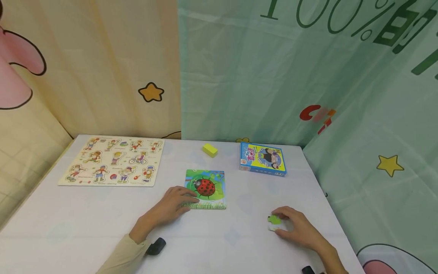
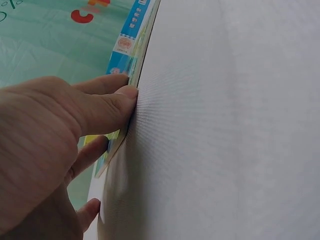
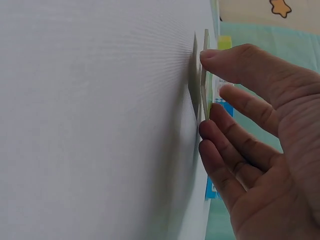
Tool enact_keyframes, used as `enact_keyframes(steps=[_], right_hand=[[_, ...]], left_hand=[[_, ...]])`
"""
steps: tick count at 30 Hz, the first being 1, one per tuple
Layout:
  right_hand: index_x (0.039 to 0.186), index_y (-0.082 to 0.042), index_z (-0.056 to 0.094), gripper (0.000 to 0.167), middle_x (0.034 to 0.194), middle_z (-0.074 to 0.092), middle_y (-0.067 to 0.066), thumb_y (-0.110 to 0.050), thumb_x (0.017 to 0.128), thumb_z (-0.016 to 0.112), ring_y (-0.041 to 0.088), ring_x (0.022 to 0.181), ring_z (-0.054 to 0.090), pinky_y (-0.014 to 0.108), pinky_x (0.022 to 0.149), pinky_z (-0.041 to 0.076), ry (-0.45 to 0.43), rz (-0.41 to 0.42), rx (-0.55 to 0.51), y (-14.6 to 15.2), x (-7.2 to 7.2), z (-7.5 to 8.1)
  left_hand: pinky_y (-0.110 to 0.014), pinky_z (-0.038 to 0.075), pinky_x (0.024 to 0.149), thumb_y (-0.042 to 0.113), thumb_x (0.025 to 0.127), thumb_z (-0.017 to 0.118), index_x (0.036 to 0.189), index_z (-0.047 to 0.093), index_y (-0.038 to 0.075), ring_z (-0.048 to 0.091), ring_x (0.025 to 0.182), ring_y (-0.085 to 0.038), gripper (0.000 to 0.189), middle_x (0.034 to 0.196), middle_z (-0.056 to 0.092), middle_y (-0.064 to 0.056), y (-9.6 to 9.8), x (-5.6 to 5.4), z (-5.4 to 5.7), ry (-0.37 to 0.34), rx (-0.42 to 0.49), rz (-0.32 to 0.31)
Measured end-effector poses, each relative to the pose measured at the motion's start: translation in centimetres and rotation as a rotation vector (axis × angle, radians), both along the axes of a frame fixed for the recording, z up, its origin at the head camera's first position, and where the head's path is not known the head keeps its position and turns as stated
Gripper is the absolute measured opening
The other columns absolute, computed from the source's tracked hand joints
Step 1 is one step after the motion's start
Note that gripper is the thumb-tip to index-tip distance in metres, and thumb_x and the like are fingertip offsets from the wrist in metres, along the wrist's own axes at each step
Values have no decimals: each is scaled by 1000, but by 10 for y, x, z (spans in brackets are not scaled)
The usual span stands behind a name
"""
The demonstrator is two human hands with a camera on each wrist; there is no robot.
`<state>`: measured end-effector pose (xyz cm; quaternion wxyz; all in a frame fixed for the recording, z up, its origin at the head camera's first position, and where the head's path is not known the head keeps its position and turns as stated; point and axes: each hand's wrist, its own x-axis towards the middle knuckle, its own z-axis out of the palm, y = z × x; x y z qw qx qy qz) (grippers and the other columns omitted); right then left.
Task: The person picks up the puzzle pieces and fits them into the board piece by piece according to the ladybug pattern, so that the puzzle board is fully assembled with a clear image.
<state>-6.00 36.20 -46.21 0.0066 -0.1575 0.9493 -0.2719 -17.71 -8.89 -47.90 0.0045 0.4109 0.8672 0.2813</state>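
Observation:
A square ladybug puzzle (image 1: 205,190) lies at the middle of the table. My left hand (image 1: 178,202) rests on its lower left part with the fingers fairly straight. In the left wrist view, the thumb (image 2: 112,107) touches the puzzle's edge. To the right, my right hand (image 1: 297,226) pinches a green and white puzzle piece (image 1: 274,222) between thumb and fingers. In the right wrist view the piece (image 3: 204,75) is seen edge-on, tilted, with its upper end off the table and a shadow beside it.
A cream board with cartoon children (image 1: 116,161) lies at the back left. A yellow block (image 1: 210,150) sits behind the puzzle, and a blue and yellow box (image 1: 262,158) lies at the back right. Printed curtains (image 1: 239,76) hang behind the white table (image 1: 236,236).

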Motion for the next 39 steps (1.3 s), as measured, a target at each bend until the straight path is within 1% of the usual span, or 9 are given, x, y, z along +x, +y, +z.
enact_keyframes(steps=[5,10,13,18,21,24,29,33,39], right_hand=[[117,-29,69,36,119,65,-14,-33,83,82,10,109,63,35,97,54,-29,2,12,-9,-11,2],[115,-28,71,34,120,65,-15,-32,83,82,14,114,62,44,100,52,-46,19,20,-24,-23,6],[113,-26,72,33,119,66,-14,-29,83,82,12,113,63,42,99,53,-29,51,19,-33,-30,8],[113,-22,72,31,117,68,-11,-28,85,81,11,111,63,37,97,54,0,136,-13,-51,-45,9],[113,-21,73,29,117,68,-10,-27,85,81,12,110,63,38,97,54,15,175,-23,-65,-54,10],[112,-21,74,27,118,67,-10,-26,86,80,13,113,63,40,98,53,4,193,-13,-81,-64,12],[110,-18,75,24,121,67,-6,-26,87,78,15,116,62,42,101,52,-22,226,-1,-104,-77,14],[109,-16,75,23,122,68,-1,-25,89,77,18,118,62,42,101,52,1,242,6,-119,-84,15],[108,-12,75,22,123,68,5,-25,89,76,23,119,62,44,103,51,20,251,19,-135,-93,13]], left_hand=[[-56,35,108,12,91,71,124,71,19,53,127,-31,33,130,66,-3,0,1,0,10,12,-4],[-55,37,106,12,91,71,123,71,19,53,125,-30,33,129,66,-2,1,0,0,29,17,-12],[-55,37,105,12,91,71,123,71,19,54,125,-30,33,129,66,-2,1,-1,-1,47,15,-19],[-55,36,107,14,91,71,124,71,19,52,126,-30,33,130,65,-1,1,-1,-1,19,5,-8],[-55,36,108,13,91,71,123,71,18,52,126,-30,33,130,65,-2,0,-1,1,10,11,-6],[-55,36,107,12,91,70,124,71,18,52,126,-30,33,130,65,-2,0,0,1,12,10,-9],[-55,35,109,13,92,70,125,70,19,51,128,-30,33,132,64,-2,-1,0,0,-17,-2,-3],[-56,35,109,13,92,69,125,70,18,51,128,-30,33,132,65,-3,-1,0,1,-9,6,-6],[-56,37,106,11,91,71,123,71,19,54,125,-31,33,129,66,-2,0,0,-1,35,20,-14]])
